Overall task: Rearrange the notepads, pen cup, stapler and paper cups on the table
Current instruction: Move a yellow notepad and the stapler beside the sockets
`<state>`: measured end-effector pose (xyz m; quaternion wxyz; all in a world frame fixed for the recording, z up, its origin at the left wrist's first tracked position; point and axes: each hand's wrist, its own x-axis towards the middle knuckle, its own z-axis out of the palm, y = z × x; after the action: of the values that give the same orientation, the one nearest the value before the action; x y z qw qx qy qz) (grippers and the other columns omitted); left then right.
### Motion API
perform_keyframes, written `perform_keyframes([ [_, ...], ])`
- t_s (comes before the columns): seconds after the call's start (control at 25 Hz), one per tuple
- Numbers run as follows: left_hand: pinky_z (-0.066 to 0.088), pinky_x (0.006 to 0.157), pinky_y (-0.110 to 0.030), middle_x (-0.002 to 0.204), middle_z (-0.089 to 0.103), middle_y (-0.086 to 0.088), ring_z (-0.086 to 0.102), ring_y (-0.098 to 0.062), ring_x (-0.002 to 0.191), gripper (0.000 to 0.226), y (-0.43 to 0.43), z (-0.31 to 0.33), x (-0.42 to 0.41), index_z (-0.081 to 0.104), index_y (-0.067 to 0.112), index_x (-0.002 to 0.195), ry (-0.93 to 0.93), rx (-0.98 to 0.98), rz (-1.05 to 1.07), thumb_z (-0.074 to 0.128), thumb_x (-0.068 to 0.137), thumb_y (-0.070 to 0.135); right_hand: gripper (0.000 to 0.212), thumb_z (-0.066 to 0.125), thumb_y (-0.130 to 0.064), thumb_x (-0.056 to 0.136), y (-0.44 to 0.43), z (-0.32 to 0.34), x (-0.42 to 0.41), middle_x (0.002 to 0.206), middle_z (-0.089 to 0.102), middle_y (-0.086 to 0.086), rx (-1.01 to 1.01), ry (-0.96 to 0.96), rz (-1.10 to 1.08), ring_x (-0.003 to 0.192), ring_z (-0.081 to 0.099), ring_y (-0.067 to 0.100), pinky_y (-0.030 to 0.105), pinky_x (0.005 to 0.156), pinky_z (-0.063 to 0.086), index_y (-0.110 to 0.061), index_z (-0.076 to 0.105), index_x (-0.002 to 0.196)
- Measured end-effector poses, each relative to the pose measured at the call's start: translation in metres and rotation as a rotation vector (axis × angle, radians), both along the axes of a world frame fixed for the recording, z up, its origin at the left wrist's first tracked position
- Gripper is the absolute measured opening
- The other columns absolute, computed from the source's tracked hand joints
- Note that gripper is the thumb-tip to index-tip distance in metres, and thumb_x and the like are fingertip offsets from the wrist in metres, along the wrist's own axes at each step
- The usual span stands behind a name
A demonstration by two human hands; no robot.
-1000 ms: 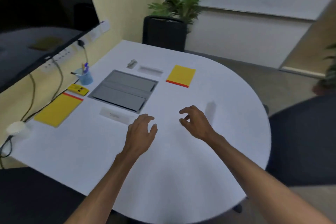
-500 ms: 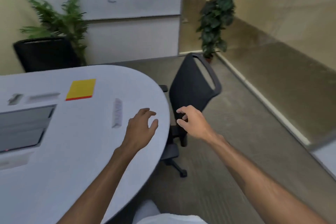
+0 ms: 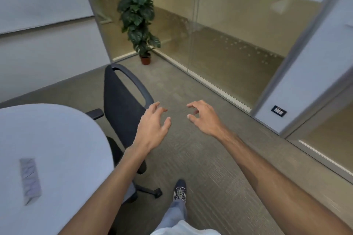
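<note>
Turning away from worktop point(image 3: 57, 139): notepads, pen cup gone from view since a second ago; left hand point(image 3: 152, 128), right hand point(image 3: 204, 118) empty, fingers spread; rearranging paused.

The table point(image 3: 57, 139) is white, with a grey plate point(image 3: 30, 181) set in it. Beside the table stands a black chair point(image 3: 120, 105) on grey-beige ribbed carpet point(image 3: 219, 168). Beyond the chair, a dark green plant point(image 3: 137, 11) in a terracotta pot point(image 3: 145, 60).
</note>
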<state>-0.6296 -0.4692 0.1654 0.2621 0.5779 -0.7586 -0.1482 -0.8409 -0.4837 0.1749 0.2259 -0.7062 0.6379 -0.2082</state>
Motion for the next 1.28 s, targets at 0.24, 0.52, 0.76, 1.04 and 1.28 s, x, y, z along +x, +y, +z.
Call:
perform_keyframes([
  [0.24,0.036,0.11,-0.036,0.148,0.046,-0.006,0.041,-0.022,0.138,0.05,-0.129,-0.012,-0.034,0.047,0.016,0.142,-0.021,0.01,-0.03,0.051,0.097,0.038,0.039,0.065,-0.026,0.095,-0.121,-0.006,-0.034,0.128,0.058,0.005,0.02,0.048,0.015,0.113,0.059,0.019,0.031,0.097,0.044,-0.017,0.059,0.132],
  [0.52,0.034,0.114,-0.039,0.15,0.044,-0.01,0.038,-0.026,0.14,0.057,-0.264,-0.01,-0.051,0.042,0.012,0.146,-0.056,0.086,0.013,0.054,0.097,0.038,0.045,0.063,-0.026,0.096,-0.265,-0.004,-0.051,0.136,0.055,0.006,0.062,0.096,0.11,0.125,0.055,0.02,0.031,0.102,0.04,-0.017,0.054,0.139],
  [0.76,0.034,0.115,-0.042,0.153,0.04,-0.01,0.036,-0.027,0.142,0.057,-0.347,-0.018,-0.048,0.042,0.016,0.146,-0.086,0.14,0.121,0.054,0.096,0.04,0.046,0.063,-0.026,0.097,-0.379,-0.013,-0.052,0.136,0.055,0.006,0.098,0.07,0.21,0.123,0.056,0.021,0.032,0.102,0.041,-0.016,0.054,0.14],
  [1.04,0.031,0.116,-0.04,0.156,0.035,-0.009,0.031,-0.025,0.145,0.057,-0.466,-0.03,-0.06,0.041,0.018,0.147,-0.037,0.187,0.348,0.054,0.096,0.039,0.046,0.064,-0.024,0.095,-0.542,-0.023,-0.048,0.134,0.056,0.008,0.091,0.031,0.43,0.123,0.054,0.021,0.023,0.099,0.035,-0.013,0.056,0.139],
  [1.28,0.028,0.117,-0.038,0.155,0.037,-0.011,0.032,-0.027,0.144,0.057,-0.532,-0.023,-0.057,0.042,0.015,0.146,-0.017,0.204,0.567,0.055,0.096,0.037,0.044,0.065,-0.024,0.094,-0.649,-0.021,-0.021,0.132,0.057,0.008,0.069,0.076,0.685,0.122,0.056,0.023,0.025,0.101,0.038,-0.013,0.058,0.136],
])
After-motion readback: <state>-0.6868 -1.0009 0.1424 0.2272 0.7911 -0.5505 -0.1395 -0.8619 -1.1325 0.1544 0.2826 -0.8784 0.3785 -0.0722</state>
